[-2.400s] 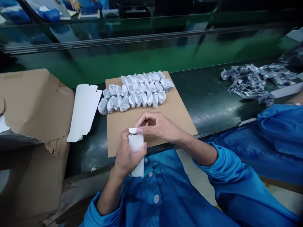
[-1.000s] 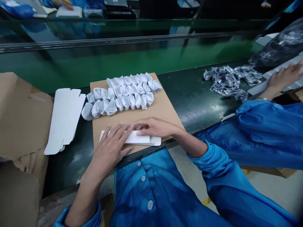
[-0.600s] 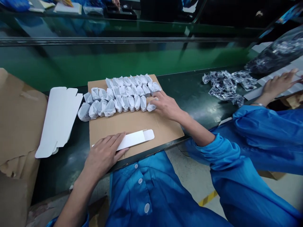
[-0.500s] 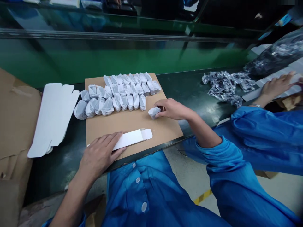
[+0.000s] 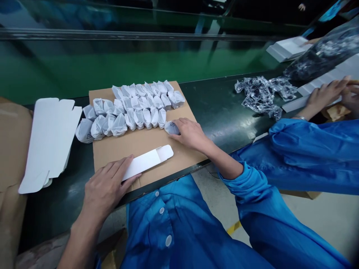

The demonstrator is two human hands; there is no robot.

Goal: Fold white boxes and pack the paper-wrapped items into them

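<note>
My left hand [image 5: 105,186] lies flat, fingers spread, on the near end of a small white carton [image 5: 146,161] that rests on a brown cardboard sheet [image 5: 179,155]; the carton's flap end points right and is open. My right hand [image 5: 188,132] is curled over one white wrapped packet [image 5: 171,128] on the sheet, just right of the carton's open end. Behind them, several identical white wrapped packets [image 5: 131,106] stand in two rows across the far part of the sheet.
A stack of flat white carton blanks [image 5: 47,138] lies to the left on the dark bench. Torn brown cardboard [image 5: 11,145] is at far left. Crumpled clear plastic bags [image 5: 260,95] lie at right, where another person's hand [image 5: 325,95] and blue sleeve [image 5: 314,149] work on white cartons.
I laid the folded carton down on the sheet, and my left hand stayed on it. My right hand reached to the rows, took one packet from the front row's right end, and brought it nearer.
</note>
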